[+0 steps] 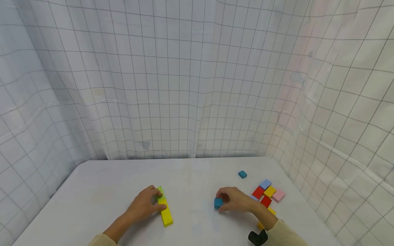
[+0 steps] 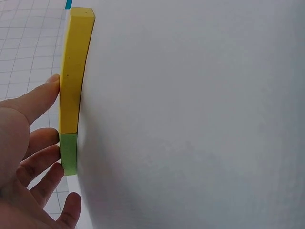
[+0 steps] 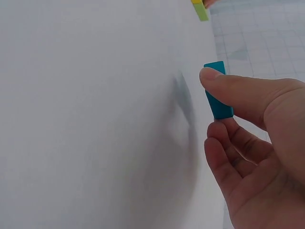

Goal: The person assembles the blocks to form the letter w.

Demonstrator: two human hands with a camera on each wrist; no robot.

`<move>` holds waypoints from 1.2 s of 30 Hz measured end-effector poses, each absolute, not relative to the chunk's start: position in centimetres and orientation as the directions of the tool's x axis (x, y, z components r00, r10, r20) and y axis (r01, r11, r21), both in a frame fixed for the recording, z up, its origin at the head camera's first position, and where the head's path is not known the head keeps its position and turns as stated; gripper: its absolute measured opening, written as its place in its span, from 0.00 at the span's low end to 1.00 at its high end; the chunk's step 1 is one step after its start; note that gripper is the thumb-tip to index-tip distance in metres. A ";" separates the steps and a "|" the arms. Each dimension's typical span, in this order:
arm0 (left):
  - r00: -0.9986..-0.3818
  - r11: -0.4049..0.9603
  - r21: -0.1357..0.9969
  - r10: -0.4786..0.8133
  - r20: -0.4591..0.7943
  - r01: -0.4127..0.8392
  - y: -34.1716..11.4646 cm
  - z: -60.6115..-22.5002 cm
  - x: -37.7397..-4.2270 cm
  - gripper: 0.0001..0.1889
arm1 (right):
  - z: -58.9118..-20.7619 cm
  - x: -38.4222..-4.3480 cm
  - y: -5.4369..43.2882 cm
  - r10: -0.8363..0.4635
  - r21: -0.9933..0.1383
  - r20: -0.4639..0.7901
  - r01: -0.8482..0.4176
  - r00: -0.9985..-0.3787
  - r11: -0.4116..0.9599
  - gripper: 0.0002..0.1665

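A long yellow block (image 1: pixel 166 217) lies on the table with a short green block (image 2: pixel 69 152) end to end at its far end. My left hand (image 1: pixel 144 206) rests on them, thumb on the yellow block and fingertips along the green one, without wrapping round either. To the right, my right hand (image 1: pixel 239 201) pinches a small teal block (image 3: pixel 220 106) between its thumb and fingers. In the right wrist view, that hand's shadow falls on the tabletop, and the other fingers are curled below the block.
Right of my right hand lies a cluster of flat blocks: red (image 1: pixel 258 192), yellow (image 1: pixel 270 191), pink (image 1: pixel 278 195) and blue (image 1: pixel 265 184). Another teal block (image 1: pixel 242 174) lies farther back. A dark object (image 1: pixel 258 237) is by the right sleeve. Grid-patterned curtains (image 1: pixel 172 85) surround the white table (image 1: pixel 107 184).
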State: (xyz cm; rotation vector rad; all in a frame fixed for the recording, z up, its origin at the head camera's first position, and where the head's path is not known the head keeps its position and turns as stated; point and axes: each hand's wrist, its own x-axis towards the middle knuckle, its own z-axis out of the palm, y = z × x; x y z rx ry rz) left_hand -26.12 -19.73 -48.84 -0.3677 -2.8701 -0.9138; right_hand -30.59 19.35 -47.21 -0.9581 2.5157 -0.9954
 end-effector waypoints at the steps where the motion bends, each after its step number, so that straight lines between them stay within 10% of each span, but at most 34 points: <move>1: -0.964 0.789 0.555 0.198 0.177 0.264 -19.7 -48.8 -26.1 0.21 | -47.1 -30.6 19.0 -0.672 -0.685 -0.008 -0.486 -0.741 0.543 0.16; 36: -0.972 0.823 0.517 0.192 0.134 0.234 -19.4 -48.1 -26.2 0.21 | -47.6 -29.0 9.1 -0.839 -0.677 -0.023 -0.609 -0.544 0.414 0.18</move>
